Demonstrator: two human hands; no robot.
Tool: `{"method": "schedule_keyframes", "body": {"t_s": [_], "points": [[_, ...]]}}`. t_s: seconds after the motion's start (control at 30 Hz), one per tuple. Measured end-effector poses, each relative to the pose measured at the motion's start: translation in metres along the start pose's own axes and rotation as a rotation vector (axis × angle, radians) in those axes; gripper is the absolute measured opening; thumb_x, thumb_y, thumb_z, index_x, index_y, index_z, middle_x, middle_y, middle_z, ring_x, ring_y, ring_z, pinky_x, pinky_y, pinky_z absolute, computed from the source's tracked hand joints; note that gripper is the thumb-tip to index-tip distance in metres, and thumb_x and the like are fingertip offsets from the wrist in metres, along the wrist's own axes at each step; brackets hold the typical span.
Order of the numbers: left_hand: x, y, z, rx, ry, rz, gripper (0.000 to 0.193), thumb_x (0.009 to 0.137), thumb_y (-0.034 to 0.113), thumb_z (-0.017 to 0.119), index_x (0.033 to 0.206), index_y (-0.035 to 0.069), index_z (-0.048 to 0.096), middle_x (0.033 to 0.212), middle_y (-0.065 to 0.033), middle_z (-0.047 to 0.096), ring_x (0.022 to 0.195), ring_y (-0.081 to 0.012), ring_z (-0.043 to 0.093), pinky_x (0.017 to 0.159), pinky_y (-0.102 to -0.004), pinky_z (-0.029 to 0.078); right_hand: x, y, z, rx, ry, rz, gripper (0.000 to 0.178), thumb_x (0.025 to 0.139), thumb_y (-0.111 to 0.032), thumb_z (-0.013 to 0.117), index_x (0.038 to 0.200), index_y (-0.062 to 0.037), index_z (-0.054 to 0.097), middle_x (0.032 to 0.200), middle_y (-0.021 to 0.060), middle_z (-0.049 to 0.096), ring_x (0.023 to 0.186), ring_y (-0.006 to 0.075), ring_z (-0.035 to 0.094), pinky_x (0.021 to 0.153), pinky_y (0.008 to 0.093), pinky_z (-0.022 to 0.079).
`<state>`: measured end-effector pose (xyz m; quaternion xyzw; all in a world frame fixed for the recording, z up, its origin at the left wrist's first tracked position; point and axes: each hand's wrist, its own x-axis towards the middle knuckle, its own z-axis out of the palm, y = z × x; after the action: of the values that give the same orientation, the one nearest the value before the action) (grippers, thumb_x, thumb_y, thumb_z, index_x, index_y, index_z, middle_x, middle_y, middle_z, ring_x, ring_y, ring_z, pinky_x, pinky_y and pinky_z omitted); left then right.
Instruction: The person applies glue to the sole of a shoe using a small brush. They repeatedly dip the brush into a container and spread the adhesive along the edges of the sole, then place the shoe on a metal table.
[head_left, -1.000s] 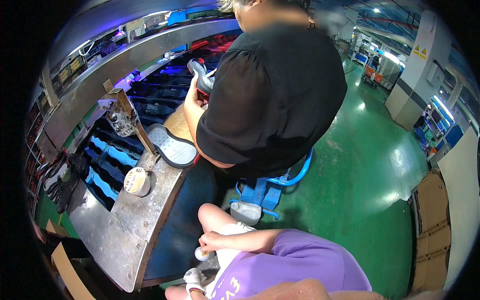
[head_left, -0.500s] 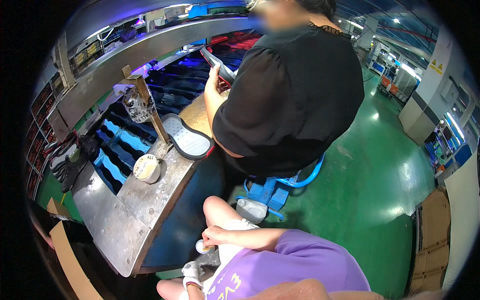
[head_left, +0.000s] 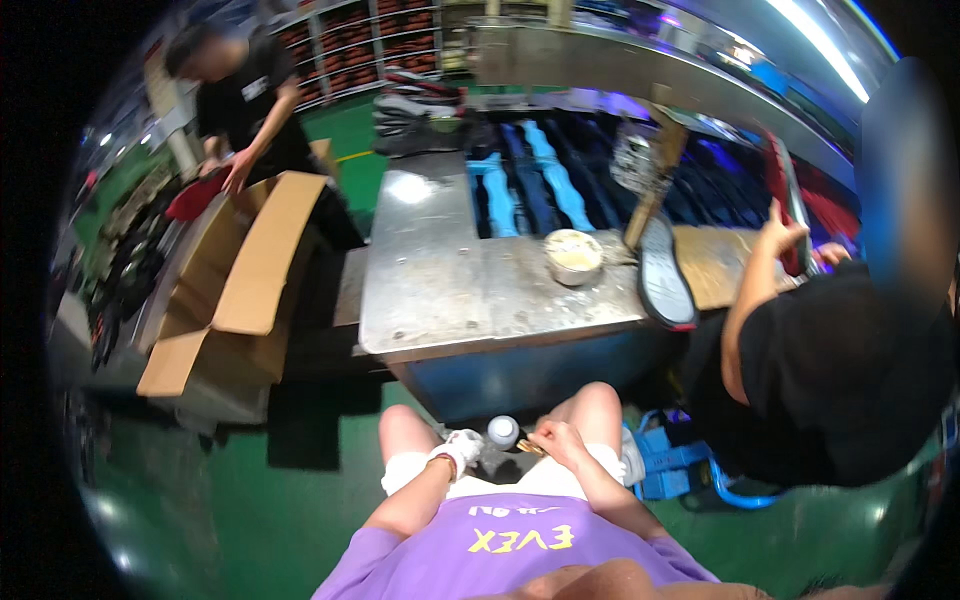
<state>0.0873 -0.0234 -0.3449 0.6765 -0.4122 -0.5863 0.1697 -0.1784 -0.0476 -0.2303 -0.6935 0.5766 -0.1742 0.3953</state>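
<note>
My left hand (head_left: 462,446), in a white glove, rests over my left thigh; blur hides how its fingers lie. Bare and closed, my right hand (head_left: 562,441) grips a small yellowish-brown piece (head_left: 530,447), its kind too small to tell. Between both hands stands a round, grey-white container (head_left: 503,432), seen from above between my knees. Ahead, on the metal worktable (head_left: 420,290), sits a tub (head_left: 574,258) with pale paste on it. To its right lies a shoe sole (head_left: 664,272), grey-white on top with a red end.
At right, a person in black (head_left: 830,370) holds another red-edged sole (head_left: 788,200) beside a conveyor with dark and light-blue pieces (head_left: 545,175). At left, another person (head_left: 260,110) holds a red item over an open cardboard box (head_left: 270,250). A blue stool (head_left: 675,465) stands right.
My view has swung left, bringing the box and the second person into sight. My right hand has moved away from above the round container and still holds the small piece.
</note>
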Motion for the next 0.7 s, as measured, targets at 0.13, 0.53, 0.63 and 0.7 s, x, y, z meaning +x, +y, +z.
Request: {"method": "schedule_keyframes", "body": {"t_s": [0.13, 0.53, 0.63, 0.7], "points": [[0.030, -0.029, 0.003, 0.151, 0.022, 0.065, 0.028, 0.090, 0.025, 0.059, 0.105, 0.005, 0.071, 0.094, -0.0157, 0.071, 0.083, -0.0275, 0.070, 0.072, -0.0400, 0.057, 0.006, 0.010, 0.008, -0.077, 0.016, -0.147, 0.030, 0.082, -0.031, 0.078, 0.078, -0.0016, 0.072, 0.070, 0.0157, 0.069, 0.065, 0.0240, 0.067, 0.062, 0.0378, 0.051], [-0.014, 0.037, 0.008, 0.144, 0.072, 0.020, 0.025, 0.086, 0.022, 0.064, 0.104, 0.008, 0.075, 0.093, -0.0150, 0.075, 0.089, -0.0285, 0.073, 0.073, -0.0402, 0.056, 0.015, 0.002, 0.002, 0.023, -0.043, -0.086, 0.030, 0.084, -0.027, 0.077, 0.079, 0.0019, 0.072, 0.069, 0.0145, 0.070, 0.063, 0.0215, 0.067, 0.062, 0.0349, 0.052], [0.004, 0.007, 0.006, 0.472, 0.149, 0.171, 0.023, 0.086, 0.021, 0.062, 0.100, 0.009, 0.077, 0.092, -0.0143, 0.074, 0.087, -0.0286, 0.074, 0.071, -0.0389, 0.056, 0.017, 0.004, 0.007, 0.055, -0.086, -0.096, 0.029, 0.085, -0.025, 0.077, 0.080, 0.0028, 0.071, 0.069, 0.0105, 0.069, 0.064, 0.0154, 0.064, 0.061, 0.0324, 0.051], [0.007, 0.007, 0.006, 0.617, 0.117, 0.223, 0.024, 0.087, 0.022, 0.060, 0.097, 0.009, 0.077, 0.092, -0.0145, 0.074, 0.087, -0.0296, 0.074, 0.072, -0.0385, 0.056, 0.012, 0.001, 0.001, 0.126, -0.093, -0.054, 0.028, 0.085, -0.024, 0.076, 0.081, 0.0032, 0.071, 0.069, 0.0087, 0.069, 0.063, 0.0131, 0.063, 0.060, 0.0308, 0.051]]}}
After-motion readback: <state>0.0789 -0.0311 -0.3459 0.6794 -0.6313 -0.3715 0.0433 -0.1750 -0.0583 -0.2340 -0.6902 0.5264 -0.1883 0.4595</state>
